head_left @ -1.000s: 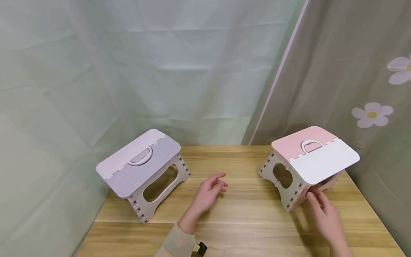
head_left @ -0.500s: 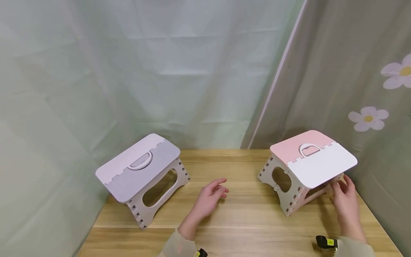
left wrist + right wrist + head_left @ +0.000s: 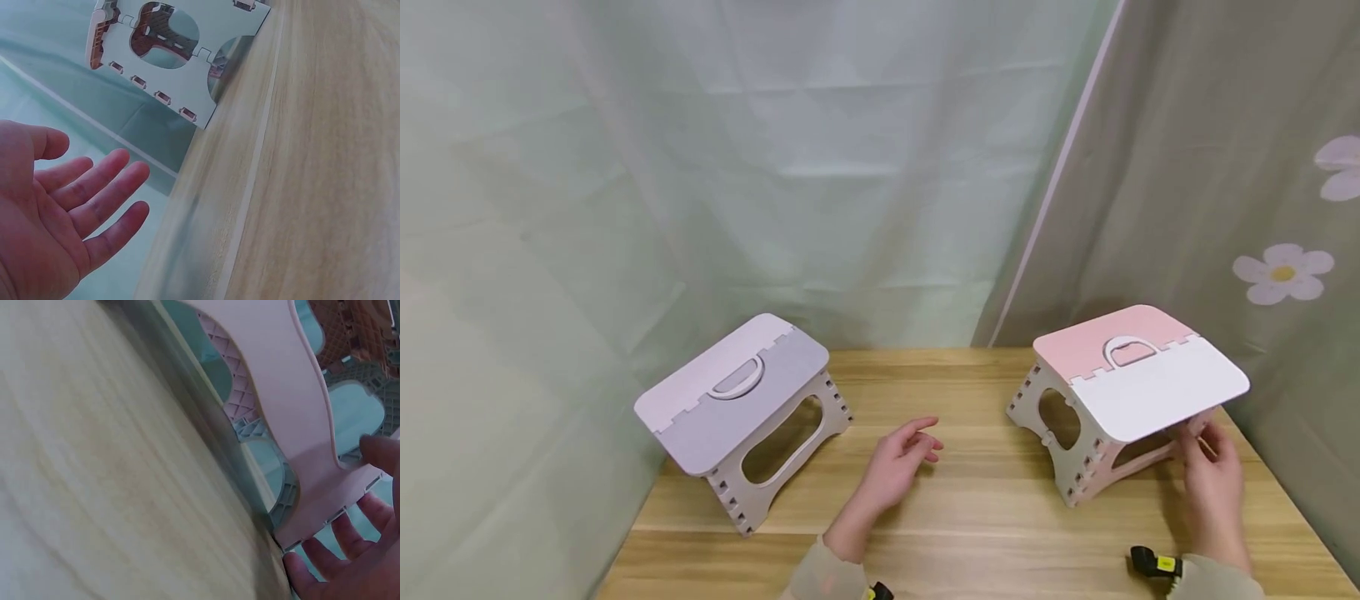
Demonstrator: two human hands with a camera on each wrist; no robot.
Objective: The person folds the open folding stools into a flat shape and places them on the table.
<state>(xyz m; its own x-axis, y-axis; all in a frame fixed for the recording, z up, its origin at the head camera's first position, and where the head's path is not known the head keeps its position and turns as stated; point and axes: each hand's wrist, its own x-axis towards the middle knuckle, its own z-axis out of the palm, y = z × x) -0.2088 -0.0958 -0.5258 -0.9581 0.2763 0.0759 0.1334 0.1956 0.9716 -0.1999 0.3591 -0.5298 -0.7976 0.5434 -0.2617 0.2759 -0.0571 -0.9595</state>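
The pink-and-white stool (image 3: pixel 1157 387) stood upright and unfolded on the wooden table (image 3: pixel 970 517), the white half of its seat nearer the person and the pink half beyond. At its near right end the right hand (image 3: pixel 1213 475) gripped a pink leg panel (image 3: pixel 294 412), thumb at one edge and fingers at the other (the right wrist view showed this from close by). The left hand (image 3: pixel 895 467) hovered left of the pink-and-white stool, well apart from it, its fingers loosely spread and holding nothing. Farther left of that stool stood the lilac-and-grey stool (image 3: pixel 730 425), also upright with its legs unfolded. Behind the pink-and-white stool hung a greyish curtain (image 3: pixel 1157 167) with white flowers (image 3: pixel 1283 273) to its right; a pale green curtain (image 3: pixel 850 167) hung to its back left.
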